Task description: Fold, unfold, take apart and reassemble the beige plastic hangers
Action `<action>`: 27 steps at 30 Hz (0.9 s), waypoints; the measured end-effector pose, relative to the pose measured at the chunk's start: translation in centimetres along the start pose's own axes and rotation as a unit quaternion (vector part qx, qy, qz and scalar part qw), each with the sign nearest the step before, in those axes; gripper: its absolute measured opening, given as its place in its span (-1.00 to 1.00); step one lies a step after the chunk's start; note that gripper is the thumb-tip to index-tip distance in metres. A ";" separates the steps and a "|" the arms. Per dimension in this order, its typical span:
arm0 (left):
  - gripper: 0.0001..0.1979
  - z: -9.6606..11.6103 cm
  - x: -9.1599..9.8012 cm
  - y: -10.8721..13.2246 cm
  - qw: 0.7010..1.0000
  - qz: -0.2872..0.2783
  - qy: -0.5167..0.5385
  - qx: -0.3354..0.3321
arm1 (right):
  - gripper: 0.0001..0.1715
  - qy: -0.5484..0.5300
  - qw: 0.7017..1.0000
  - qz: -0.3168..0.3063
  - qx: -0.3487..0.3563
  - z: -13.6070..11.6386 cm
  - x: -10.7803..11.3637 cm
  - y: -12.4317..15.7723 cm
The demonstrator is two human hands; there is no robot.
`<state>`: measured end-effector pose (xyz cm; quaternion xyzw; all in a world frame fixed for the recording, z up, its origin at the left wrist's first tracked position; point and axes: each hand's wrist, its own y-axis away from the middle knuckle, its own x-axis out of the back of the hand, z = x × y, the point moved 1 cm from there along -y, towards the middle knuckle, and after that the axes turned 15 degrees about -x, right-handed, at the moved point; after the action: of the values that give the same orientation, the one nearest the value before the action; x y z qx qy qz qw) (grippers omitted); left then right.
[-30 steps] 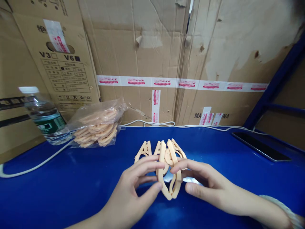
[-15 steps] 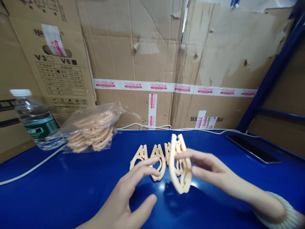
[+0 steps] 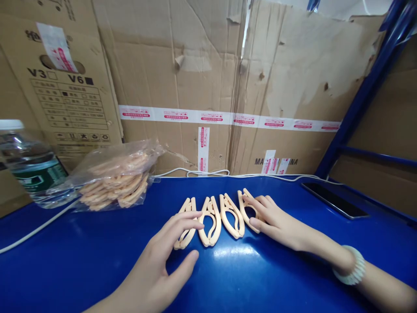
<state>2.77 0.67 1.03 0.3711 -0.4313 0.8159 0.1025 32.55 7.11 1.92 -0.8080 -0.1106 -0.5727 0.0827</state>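
Observation:
Several folded plastic hangers, pale peach in colour, lie in a slanting row on the blue tabletop. My right hand has its thumb and fingers on the rightmost folding hanger, which rests at the row's right end, partly covered by the fingers. Beside it is another folding hanger, untouched. My left hand is open, thumb and fingers apart, reaching over the leftmost folding hanger. Its fingertips are by the neighbouring folding hanger; whether they touch it I cannot tell.
A clear plastic bag full of similar hangers sits at the back left, beside a water bottle. A black phone lies at the right. A white cable runs along the cardboard wall; a blue post stands at the right.
My right hand has lowered the raised hanger onto the table at the row's right end. My left hand stays open near the left hangers. The view has shifted slightly right.

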 end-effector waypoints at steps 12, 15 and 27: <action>-0.33 0.9 -0.8 0.9 0.974 -0.175 -0.133 -0.050 | -0.09 0.030 0.994 -0.070 0.077 -2.5 0.4 2.8; -0.24 0.6 -1.7 1.3 0.964 -0.211 -0.156 -0.037 | -0.09 0.019 0.990 -0.084 0.113 -3.3 -0.4 3.4; -0.22 -2.0 -1.3 -1.6 0.954 -0.265 -0.137 -0.028 | -0.08 0.036 0.992 -0.058 0.105 -3.4 -2.1 -0.9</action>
<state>3.48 3.40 0.46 0.5771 -0.3499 0.6885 0.2655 28.56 6.89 1.02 -0.7662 -0.2139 -0.5901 0.1378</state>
